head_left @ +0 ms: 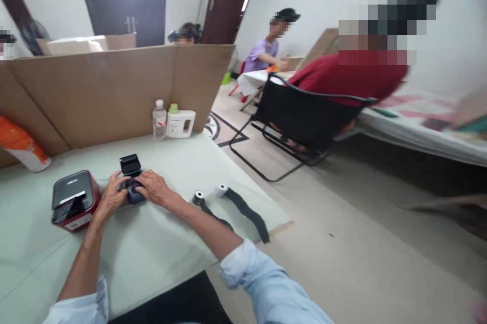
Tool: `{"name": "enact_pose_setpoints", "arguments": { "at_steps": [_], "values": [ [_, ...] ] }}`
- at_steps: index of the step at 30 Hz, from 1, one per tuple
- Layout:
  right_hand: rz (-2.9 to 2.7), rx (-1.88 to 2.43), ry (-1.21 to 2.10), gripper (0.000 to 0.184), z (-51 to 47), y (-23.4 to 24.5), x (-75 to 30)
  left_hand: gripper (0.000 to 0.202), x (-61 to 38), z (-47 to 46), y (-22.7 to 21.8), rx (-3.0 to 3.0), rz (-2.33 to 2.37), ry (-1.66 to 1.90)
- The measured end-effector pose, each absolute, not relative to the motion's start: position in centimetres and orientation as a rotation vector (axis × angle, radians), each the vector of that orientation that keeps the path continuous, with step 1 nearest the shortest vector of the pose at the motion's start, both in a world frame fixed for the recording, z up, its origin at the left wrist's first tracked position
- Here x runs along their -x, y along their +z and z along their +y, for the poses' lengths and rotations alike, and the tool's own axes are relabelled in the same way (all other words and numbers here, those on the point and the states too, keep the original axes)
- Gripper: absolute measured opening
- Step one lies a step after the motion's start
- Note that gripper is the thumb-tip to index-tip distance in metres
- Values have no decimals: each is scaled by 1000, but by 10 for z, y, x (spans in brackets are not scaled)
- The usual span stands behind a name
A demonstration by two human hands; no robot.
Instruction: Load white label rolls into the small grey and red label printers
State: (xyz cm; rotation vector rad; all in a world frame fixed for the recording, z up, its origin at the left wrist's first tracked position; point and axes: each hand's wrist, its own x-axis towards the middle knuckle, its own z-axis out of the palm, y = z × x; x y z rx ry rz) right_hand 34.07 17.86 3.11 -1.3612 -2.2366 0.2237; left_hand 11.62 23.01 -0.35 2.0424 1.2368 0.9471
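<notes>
A small black device (135, 191) with its lid raised stands on the table between my hands; its exact kind is hard to make out. The raised lid (130, 163) tilts up at the far side. My left hand (113, 190) grips the device's left side, thumb over its top. From the right, my right hand (154, 187) closes over its upper edge with bent fingers. Left of them sits a red and black box-shaped machine (76, 200). To the right lie two small rolls, a nearer one (198, 197) and a farther one (221, 190), each with a dark strip unrolled.
A cardboard screen (114, 96) lines the table's far side. Before it stand a clear bottle (159, 121) and a white jug (181, 123); an orange and white container (23, 144) leans at left. Beyond the right table edge, a person in red sits in a black chair (304, 116).
</notes>
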Motion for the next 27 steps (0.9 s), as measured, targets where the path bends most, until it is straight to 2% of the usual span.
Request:
{"name": "enact_pose_setpoints", "arguments": {
  "at_steps": [2,6,7,11,17,27],
  "values": [
    [-2203,1373,199,18,180,33,-337,32,-118,236,2,-2144,1270,969],
    [-2236,1363,172,43,181,38,-332,29,-128,253,11,-2244,1272,971],
    [-2236,1381,169,44,182,40,-332,30,-131,256,13,-2251,1268,973],
    [-2196,1520,171,19,186,48,-331,31,-141,257,20,-2272,1244,957],
    [-2263,1550,200,27,200,67,-331,29,-150,258,35,-2284,1239,880],
    [-2162,1409,355,22,213,127,-357,30,-166,239,71,-2240,1332,970]
  ]
}}
